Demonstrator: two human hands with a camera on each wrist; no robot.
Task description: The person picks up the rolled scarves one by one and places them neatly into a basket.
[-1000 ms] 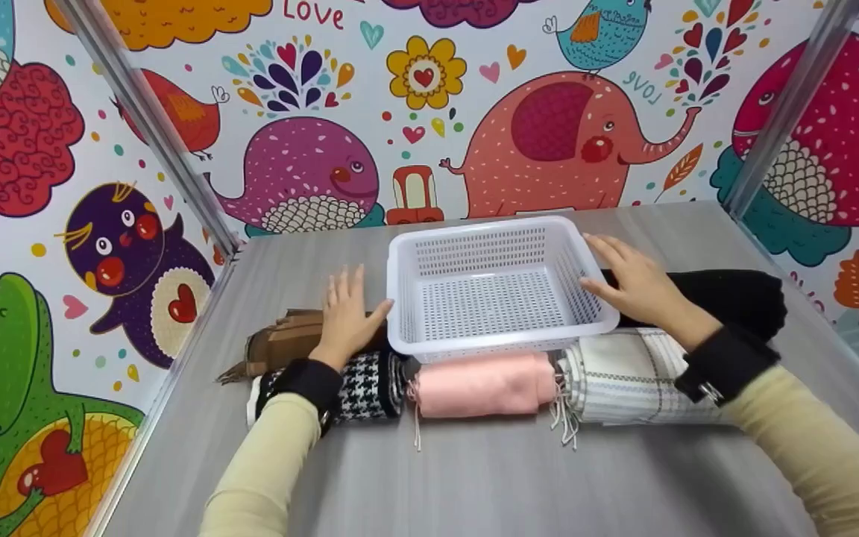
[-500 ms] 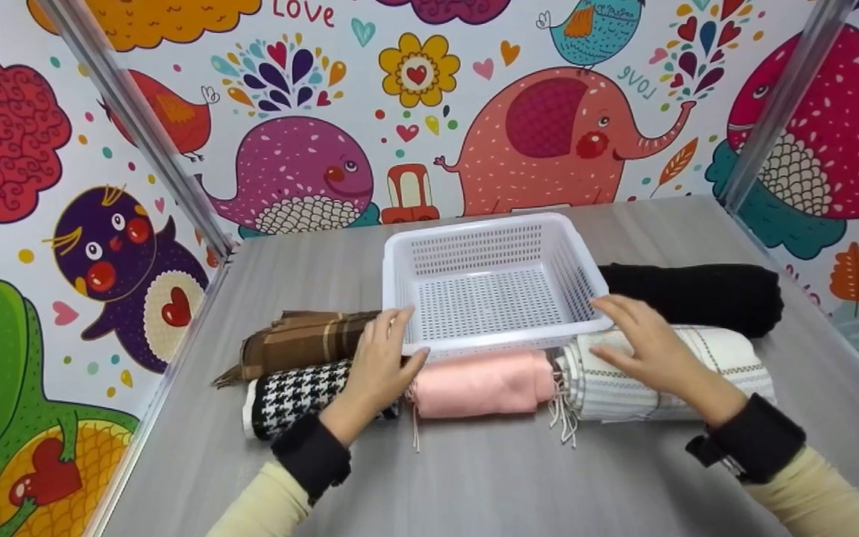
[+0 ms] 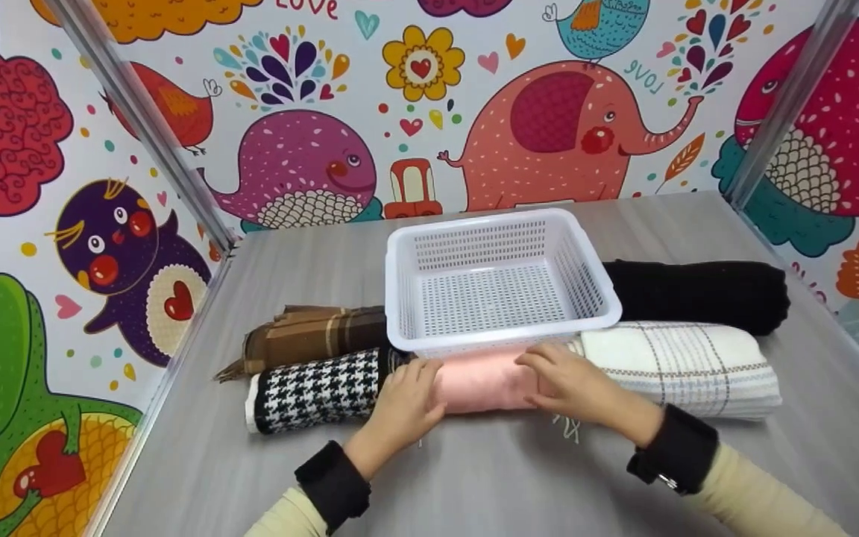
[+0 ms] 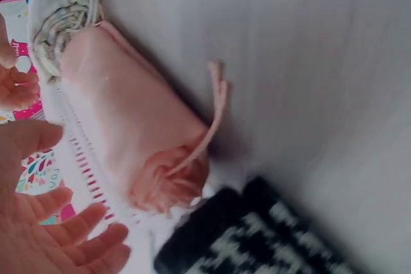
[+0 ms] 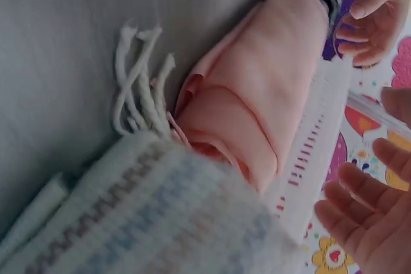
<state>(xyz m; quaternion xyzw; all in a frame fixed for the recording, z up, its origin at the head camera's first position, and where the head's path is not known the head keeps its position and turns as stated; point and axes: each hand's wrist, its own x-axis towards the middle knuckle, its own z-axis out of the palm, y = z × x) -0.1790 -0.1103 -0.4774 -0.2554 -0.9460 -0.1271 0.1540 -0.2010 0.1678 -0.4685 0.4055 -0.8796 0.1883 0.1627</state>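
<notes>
So the pink rolled scarf point(image 3: 485, 382) is lying on the grey counter point(image 3: 489, 485) right in front of the white plastic basket point(image 3: 489, 298), with the left hand point(image 3: 403, 403) at its left end and the right hand point(image 3: 579, 384) at its right. Grip is wide on both sides, thumbs well apart from the fingers and holding nothing. Pretty tight in there tho: a black-and-white houndstooth roll point(image 3: 318, 391) sits by the pink one's left end, and a white plaid roll point(image 3: 683, 365) crowds the right, its tassels point(image 5: 144, 88) spilling onto the counter. Basket blocks the far side. Also a brown plaid roll point(image 3: 318, 335) left of the basket, a black roll point(image 3: 698, 297) right of it, and a cartoon elephant point(image 3: 549, 142) on the wall behind
</notes>
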